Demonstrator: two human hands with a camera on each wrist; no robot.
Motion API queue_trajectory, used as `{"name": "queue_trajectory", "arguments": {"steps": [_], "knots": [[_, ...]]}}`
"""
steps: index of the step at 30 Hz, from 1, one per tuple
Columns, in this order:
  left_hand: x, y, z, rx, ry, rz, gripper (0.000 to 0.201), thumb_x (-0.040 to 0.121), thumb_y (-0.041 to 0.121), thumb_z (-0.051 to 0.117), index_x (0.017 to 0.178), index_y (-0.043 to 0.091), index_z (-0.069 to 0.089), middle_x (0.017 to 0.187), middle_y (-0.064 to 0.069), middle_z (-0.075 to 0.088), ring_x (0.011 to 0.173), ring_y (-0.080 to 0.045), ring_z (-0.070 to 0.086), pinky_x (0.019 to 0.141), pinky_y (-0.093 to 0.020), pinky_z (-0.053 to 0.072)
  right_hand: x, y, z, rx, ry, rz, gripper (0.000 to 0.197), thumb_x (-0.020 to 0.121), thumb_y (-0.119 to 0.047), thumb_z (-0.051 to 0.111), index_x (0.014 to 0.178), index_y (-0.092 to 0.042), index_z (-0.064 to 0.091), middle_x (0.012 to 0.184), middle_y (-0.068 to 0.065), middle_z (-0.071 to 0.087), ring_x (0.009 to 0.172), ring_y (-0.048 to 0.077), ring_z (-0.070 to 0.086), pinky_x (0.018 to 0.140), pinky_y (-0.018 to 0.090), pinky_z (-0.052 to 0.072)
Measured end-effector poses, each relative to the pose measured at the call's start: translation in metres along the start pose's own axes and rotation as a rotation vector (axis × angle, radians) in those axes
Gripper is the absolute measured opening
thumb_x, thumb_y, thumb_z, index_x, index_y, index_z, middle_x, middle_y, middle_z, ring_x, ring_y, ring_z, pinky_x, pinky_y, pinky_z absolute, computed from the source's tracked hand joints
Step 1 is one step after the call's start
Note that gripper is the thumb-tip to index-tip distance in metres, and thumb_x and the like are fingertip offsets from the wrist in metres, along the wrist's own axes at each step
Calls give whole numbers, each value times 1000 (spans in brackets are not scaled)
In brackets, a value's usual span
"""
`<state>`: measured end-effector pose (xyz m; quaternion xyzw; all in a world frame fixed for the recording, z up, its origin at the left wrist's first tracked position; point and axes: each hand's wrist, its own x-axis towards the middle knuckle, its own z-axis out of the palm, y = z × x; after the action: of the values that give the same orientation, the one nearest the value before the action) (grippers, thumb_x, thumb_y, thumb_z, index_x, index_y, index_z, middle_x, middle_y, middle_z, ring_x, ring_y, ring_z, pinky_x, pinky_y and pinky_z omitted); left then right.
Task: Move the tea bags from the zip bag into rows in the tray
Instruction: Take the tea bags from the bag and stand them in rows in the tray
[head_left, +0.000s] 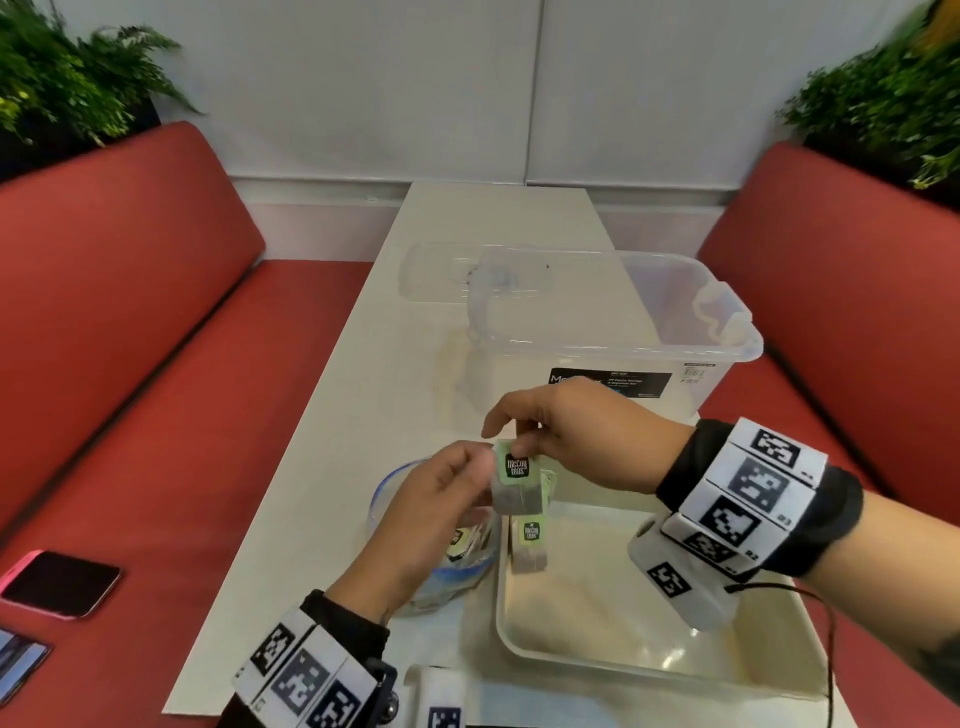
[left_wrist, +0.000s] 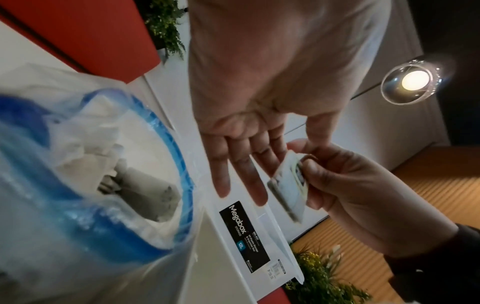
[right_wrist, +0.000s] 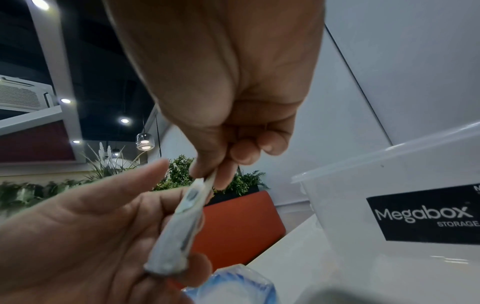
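Pinching the top edge of a tea bag (head_left: 515, 480) between thumb and forefinger, the right hand (head_left: 582, 436) holds it above the gap between the zip bag (head_left: 431, 540) and the tray (head_left: 649, 670); its other fingers are curled into the palm in the right wrist view. The left hand (head_left: 431, 514) lies against the bag's other face with straight, slightly spread fingers, touching it, and in the head view it covers much of the zip bag's mouth. Just below the fingers, that clear bag with a blue zip rim stands open on the table, with more tea bags (left_wrist: 145, 195) lying inside. Beside it, under the right wrist, the cream tray sits with 1 tea bag (head_left: 529, 545) standing upright against its far left corner; the rest of its floor is partly hidden by the wrist-worn camera.

The held tea bag is a flat grey-white sachet with a pale green paper tag printed with a small black label. It hangs nearly upright.

Beyond the fingertips stands a clear plastic storage box (head_left: 623, 332) with a black Megabox label, and behind it a clear lid (head_left: 441, 275) lies flat. All rest on a long white table (head_left: 332, 415) between 2 red upholstered benches (head_left: 130, 291). A dark phone (head_left: 62, 582) lies on the left bench, well apart from the hands. Green plants (head_left: 67, 78) top both bench backs, against a white panelled wall. A pendant lamp (left_wrist: 413, 82) glows overhead.
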<state>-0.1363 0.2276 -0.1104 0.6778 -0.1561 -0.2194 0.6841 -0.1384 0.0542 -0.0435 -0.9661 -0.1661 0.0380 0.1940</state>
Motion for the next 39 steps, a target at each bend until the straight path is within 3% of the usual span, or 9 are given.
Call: {"name": "queue_trajectory", "arguments": {"steps": [5,10,14,17,21,24,29,34,39], "knots": [[9,2,5,230,102,74,9,86,23,63,82,16,67,65,9,65,64,-5,60,69,-29,49,-1,-6,-1,27,31,30,20,89,-18,60,107,-25,64,82,-10,66,74,8,56,74,23,45],[11,1,8,242,71,81,7,86,22,63,88,20,70,75,4,71,69,-3,65,64,-16,49,-2,-6,-1,54,43,65,16,88,-22,62,103,-24,65,83,-6,68,69,6,55,71,21,44],[14,-5,9,225,60,76,5,83,17,67,85,21,68,72,6,68,71,-5,62,71,-25,50,-5,-2,-1,-13,5,75,8,84,-27,66,91,-24,67,80,-5,68,68,9,56,64,19,42],[14,-9,10,214,42,48,18,78,11,73,88,23,65,69,3,67,64,-7,59,68,-28,49,-7,1,0,-4,-20,99,10,79,-31,72,85,-23,70,77,-4,69,72,12,59,68,24,45],[11,-18,8,262,53,-1,49,70,12,79,105,36,56,88,11,69,74,-5,61,79,-27,53,-10,10,2,12,-78,170,16,73,-30,78,85,-20,73,70,-8,64,63,2,53,60,11,37],[6,-21,0,365,70,20,46,66,9,82,96,36,61,94,14,67,70,-1,55,75,-15,50,-9,22,9,-15,-153,227,16,73,-27,78,87,-21,74,74,-7,66,68,6,54,60,11,36],[-14,-23,-6,537,-146,-19,26,61,19,86,71,37,69,63,21,61,58,1,49,65,-15,46,-2,37,43,-107,-321,264,22,77,-28,74,98,-20,73,83,-6,67,73,8,52,64,20,36],[-24,-30,-5,634,-369,-89,26,56,30,88,72,41,71,88,10,70,59,-1,50,66,-25,48,5,43,77,-191,-404,248,18,79,-27,71,96,-21,72,89,-4,69,69,10,50,63,21,36],[-23,-32,-4,654,-432,-69,28,62,24,86,65,45,67,88,37,61,62,0,54,71,-21,51,7,45,91,-208,-314,244,15,80,-29,66,93,-23,68,96,-5,65,87,20,60,66,24,38]]}}
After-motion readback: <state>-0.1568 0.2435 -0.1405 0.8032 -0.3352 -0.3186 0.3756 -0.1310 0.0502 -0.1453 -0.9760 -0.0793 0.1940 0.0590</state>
